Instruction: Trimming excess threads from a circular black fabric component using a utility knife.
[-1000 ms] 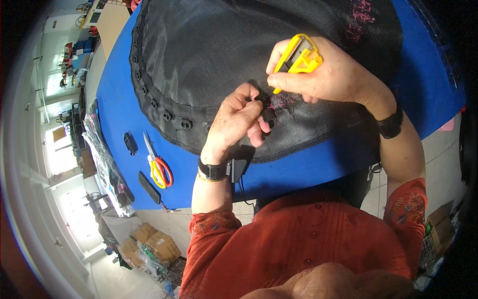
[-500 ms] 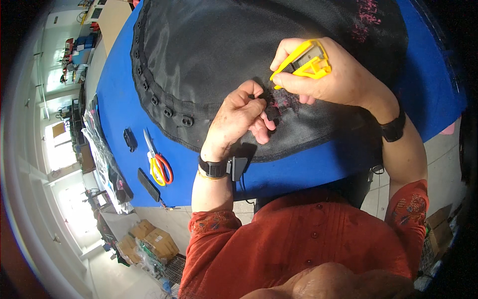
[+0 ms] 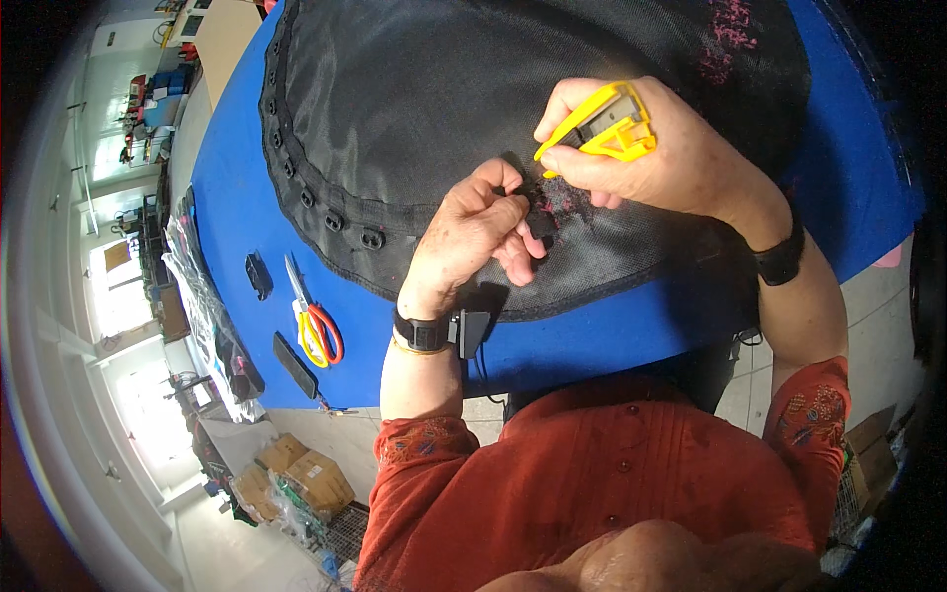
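A large round piece of black mesh fabric lies over a blue table, with a row of black eyelets along its left rim. Loose pink and grey thread bits gather on it between my hands. My left hand rests on the fabric, thumb and forefinger pinched on something too small or dark to make out, the other fingers curled. Just to the right, my right hand grips yellow thread snips, their tip pointing down beside the thread bits, close to the left fingertips.
On the blue tabletop at the left lie scissors with red and yellow handles, a small black object and a dark flat bar. More pink thread clings to the far fabric. Cardboard boxes stand on the floor.
Almost nothing differs. My right hand and the snips have shifted very slightly; the left hand keeps its place and its pinch.
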The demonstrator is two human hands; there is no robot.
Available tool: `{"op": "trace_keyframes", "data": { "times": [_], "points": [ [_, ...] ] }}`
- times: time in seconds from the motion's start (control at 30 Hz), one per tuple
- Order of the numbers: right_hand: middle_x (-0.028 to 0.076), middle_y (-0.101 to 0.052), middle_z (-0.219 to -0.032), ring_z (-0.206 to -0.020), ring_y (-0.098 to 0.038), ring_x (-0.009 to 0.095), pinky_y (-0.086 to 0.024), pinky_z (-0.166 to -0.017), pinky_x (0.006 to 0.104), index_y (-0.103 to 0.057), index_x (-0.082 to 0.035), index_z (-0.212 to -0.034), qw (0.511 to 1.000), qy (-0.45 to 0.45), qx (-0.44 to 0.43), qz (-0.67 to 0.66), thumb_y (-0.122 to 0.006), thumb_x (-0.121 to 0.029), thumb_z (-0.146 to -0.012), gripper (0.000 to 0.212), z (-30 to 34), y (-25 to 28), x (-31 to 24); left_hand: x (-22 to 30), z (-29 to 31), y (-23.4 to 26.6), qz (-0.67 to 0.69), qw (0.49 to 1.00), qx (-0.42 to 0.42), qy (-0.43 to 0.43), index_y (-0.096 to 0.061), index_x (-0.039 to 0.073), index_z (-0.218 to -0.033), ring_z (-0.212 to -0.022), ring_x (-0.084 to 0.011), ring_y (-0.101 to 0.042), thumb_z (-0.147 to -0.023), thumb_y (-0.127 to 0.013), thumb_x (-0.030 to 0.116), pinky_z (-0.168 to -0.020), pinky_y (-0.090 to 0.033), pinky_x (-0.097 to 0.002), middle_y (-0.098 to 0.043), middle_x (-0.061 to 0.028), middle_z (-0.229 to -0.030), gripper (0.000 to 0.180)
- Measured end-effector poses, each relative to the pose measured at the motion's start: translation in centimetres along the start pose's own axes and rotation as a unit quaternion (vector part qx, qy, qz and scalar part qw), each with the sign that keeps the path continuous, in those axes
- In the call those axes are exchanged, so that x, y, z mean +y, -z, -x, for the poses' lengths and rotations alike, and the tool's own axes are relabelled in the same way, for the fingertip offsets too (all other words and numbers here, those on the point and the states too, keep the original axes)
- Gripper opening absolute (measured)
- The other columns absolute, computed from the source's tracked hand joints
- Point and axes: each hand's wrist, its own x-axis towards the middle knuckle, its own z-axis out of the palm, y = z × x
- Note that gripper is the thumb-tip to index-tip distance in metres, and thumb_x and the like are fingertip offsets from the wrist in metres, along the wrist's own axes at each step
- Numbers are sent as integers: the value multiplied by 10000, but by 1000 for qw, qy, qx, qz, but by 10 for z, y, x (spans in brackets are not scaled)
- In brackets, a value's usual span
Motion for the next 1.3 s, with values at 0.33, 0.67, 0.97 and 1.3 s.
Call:
{"op": "trace_keyframes", "data": {
  "times": [0.33, 0.67, 0.97, 1.3],
  "points": [
    [24, -639, -783, -639, -631, 93, -493, -612, 240, -604, -83, -954, 985, 124, -39, 111, -694, -138, -870, 134, -2, 7, 7, -1, 0, -1, -8, 1000, 14, 6, -439, 18, -1034, -478, -185, -645, -997, -432, 45, -433, -527, -250, -668, -164, -715, 46],
    [41, -619, -745, -656, -593, 119, -480, -650, 294, -570, -59, -905, 982, 142, -34, 123, -721, -158, -794, 212, -2, 7, 8, 1, 0, -1, -17, 1000, 9, 0, -438, 21, -1025, -474, -179, -644, -998, -432, 46, -423, -506, -234, -668, -150, -703, 37],
    [21, -593, -701, -659, -583, 103, -473, -625, 270, -538, -36, -875, 994, 89, -49, 25, -744, -121, -732, 265, -1, 8, 5, 3, 1, 0, -2, 1000, 4, 6, -420, 7, -1038, -475, -186, -645, -992, -437, 39, -426, -530, -258, -662, -165, -708, 58],
    [47, -658, -813, -636, -675, 99, -543, -561, 233, -595, -69, -1002, 997, -5, -73, -23, -650, -89, -878, 137, 4, 11, -4, 4, 0, -1, -2, 1000, 5, 11, -418, 6, -1035, -475, -188, -646, -984, -439, 31, -425, -540, -267, -661, -173, -707, 61]
  ]
}}
